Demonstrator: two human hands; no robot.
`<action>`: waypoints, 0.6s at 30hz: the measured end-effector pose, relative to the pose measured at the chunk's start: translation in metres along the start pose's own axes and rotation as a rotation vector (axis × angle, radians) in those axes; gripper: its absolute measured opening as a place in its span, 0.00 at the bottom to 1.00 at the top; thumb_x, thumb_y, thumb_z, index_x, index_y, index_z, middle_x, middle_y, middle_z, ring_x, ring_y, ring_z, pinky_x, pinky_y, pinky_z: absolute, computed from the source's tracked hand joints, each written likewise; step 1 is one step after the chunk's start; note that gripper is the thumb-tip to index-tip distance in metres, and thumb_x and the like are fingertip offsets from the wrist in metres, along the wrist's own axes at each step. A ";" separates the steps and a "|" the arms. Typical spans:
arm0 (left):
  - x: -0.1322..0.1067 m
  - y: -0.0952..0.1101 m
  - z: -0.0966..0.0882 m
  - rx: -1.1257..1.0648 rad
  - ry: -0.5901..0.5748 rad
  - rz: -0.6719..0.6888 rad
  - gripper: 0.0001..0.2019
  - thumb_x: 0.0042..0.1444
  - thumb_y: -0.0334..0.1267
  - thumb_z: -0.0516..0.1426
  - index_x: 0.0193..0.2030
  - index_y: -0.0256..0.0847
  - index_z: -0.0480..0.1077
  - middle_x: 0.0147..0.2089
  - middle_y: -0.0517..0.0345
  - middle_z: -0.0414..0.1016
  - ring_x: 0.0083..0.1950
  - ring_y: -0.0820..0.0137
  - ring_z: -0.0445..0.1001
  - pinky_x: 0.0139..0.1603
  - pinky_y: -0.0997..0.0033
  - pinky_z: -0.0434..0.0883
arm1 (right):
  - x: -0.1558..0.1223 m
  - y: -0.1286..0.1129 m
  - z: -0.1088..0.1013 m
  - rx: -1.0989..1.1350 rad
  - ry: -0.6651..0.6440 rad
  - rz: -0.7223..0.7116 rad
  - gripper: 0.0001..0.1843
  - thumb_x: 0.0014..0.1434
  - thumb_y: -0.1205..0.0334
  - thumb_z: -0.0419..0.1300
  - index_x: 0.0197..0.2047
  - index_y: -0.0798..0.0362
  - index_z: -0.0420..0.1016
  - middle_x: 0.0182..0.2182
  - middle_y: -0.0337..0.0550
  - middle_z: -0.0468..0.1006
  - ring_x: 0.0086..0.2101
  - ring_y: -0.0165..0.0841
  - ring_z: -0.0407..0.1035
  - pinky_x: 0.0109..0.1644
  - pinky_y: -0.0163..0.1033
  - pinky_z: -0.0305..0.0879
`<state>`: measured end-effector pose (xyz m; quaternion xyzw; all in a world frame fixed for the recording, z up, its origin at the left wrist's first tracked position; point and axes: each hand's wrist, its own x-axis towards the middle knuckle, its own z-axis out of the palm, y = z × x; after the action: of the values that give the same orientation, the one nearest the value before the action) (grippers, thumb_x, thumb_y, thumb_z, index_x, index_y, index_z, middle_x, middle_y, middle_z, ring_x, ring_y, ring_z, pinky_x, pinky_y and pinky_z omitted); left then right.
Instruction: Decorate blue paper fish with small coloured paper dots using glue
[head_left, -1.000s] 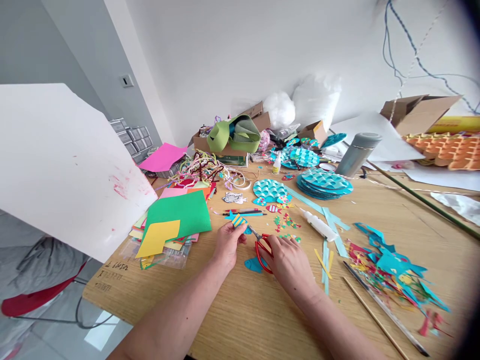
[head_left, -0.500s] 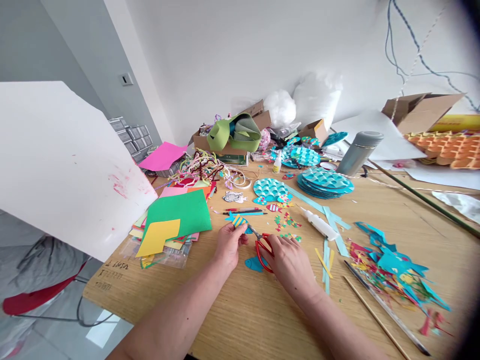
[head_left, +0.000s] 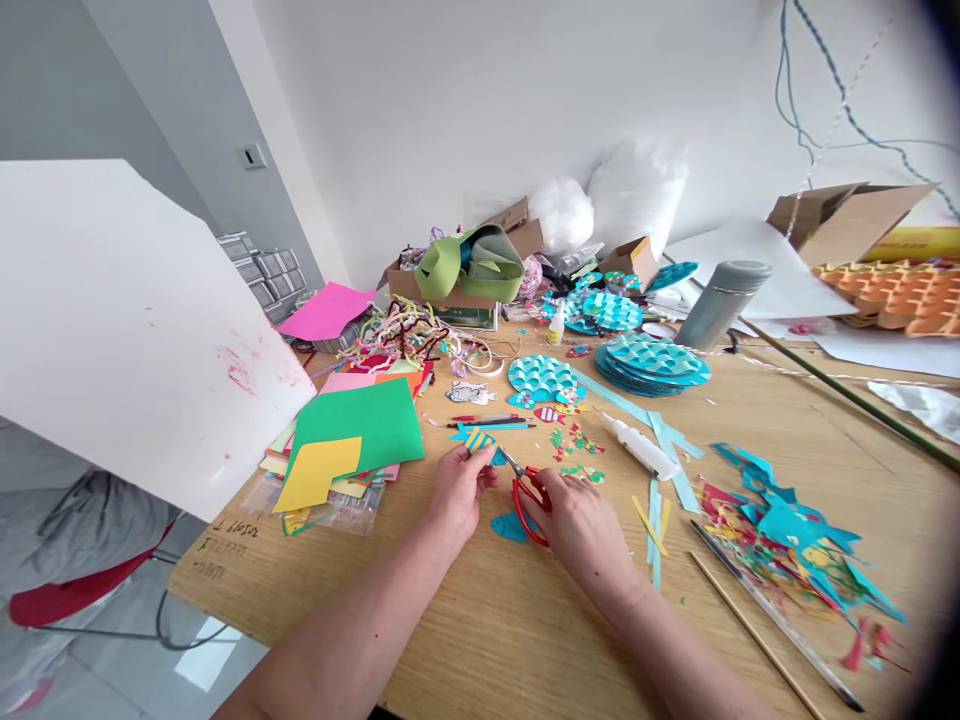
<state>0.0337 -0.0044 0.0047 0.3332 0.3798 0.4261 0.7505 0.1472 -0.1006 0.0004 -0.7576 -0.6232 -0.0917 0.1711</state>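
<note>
Pinched in my left hand [head_left: 459, 485] is a blue paper fish [head_left: 474, 437] with yellow stripes, its tail pointing left. My right hand [head_left: 581, 515] grips red-handled scissors [head_left: 532, 497], whose blades lie at the right end of the striped fish. Whether the blades touch the paper I cannot tell. A second, plain blue paper fish [head_left: 510, 527] lies on the table below the scissors, partly hidden by them. Beyond the hands are pens [head_left: 491, 425], a red-striped fish [head_left: 550, 414] and small coloured scraps [head_left: 574, 440].
Green card [head_left: 375, 425] and yellow card [head_left: 319, 475] lie on a paper stack at left. To the right are a white glue bottle [head_left: 641, 447], pale blue strips [head_left: 671, 460], blue offcuts [head_left: 795, 525], a thin wooden stick [head_left: 750, 630], layered blue discs [head_left: 652, 365] and a grey flask [head_left: 720, 305].
The scissors' blades look slightly more closed beside the striped fish. Both hands keep almost the same place, and the view has shifted very slightly.
</note>
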 end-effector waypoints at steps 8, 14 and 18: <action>0.000 0.000 0.000 0.036 0.010 0.016 0.11 0.37 0.37 0.67 0.25 0.39 0.68 0.23 0.62 0.68 0.23 0.75 0.65 0.25 0.73 0.62 | -0.001 -0.001 -0.001 -0.023 0.006 -0.015 0.12 0.63 0.55 0.53 0.31 0.52 0.68 0.23 0.41 0.76 0.27 0.35 0.71 0.33 0.36 0.53; 0.000 0.000 0.000 0.036 0.001 0.022 0.13 0.36 0.37 0.67 0.25 0.38 0.68 0.23 0.63 0.67 0.23 0.75 0.66 0.25 0.74 0.62 | 0.000 -0.001 -0.001 -0.036 -0.006 -0.012 0.12 0.63 0.55 0.54 0.29 0.52 0.68 0.22 0.41 0.76 0.27 0.35 0.71 0.33 0.37 0.53; 0.001 0.000 -0.001 0.054 0.003 0.033 0.12 0.37 0.37 0.67 0.25 0.38 0.68 0.23 0.62 0.68 0.24 0.74 0.66 0.25 0.73 0.62 | 0.000 -0.001 -0.001 -0.027 -0.005 -0.019 0.12 0.63 0.55 0.53 0.30 0.52 0.68 0.23 0.41 0.76 0.27 0.34 0.71 0.34 0.37 0.53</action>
<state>0.0335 -0.0038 0.0038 0.3589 0.3867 0.4283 0.7336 0.1462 -0.1008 0.0014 -0.7541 -0.6295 -0.1000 0.1584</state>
